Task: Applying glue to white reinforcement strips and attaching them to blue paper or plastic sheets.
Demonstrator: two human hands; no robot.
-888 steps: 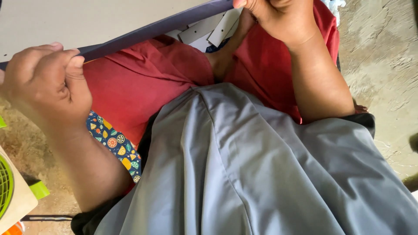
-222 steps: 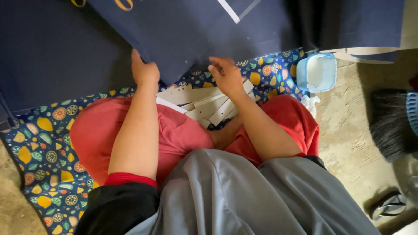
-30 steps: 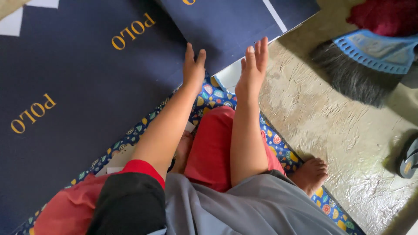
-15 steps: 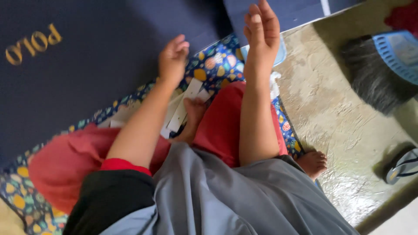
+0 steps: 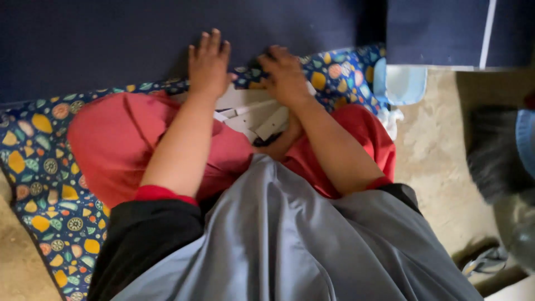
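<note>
I sit cross-legged in red trousers on a patterned blue mat (image 5: pixel 33 167). A large navy blue sheet (image 5: pixel 139 39) lies flat in front of me. My left hand (image 5: pixel 208 64) rests palm down with fingers spread on the sheet's near edge. My right hand (image 5: pixel 284 75) is curled at that same edge, fingers bent around the sheet's rim above a pile of white strips (image 5: pixel 251 114) in my lap. A second navy sheet with a white stripe (image 5: pixel 446 30) lies at the upper right.
A pale blue plastic container (image 5: pixel 404 83) stands on the mat's right edge. A dark broom with a blue head (image 5: pixel 501 150) lies on the concrete floor at the right. A sandal (image 5: pixel 485 262) shows at the lower right.
My view has swung so the navy sheet fills the top. My right hand came down from the raised sheet corner to the near edge, and my left hand moved forward onto the sheet.
</note>
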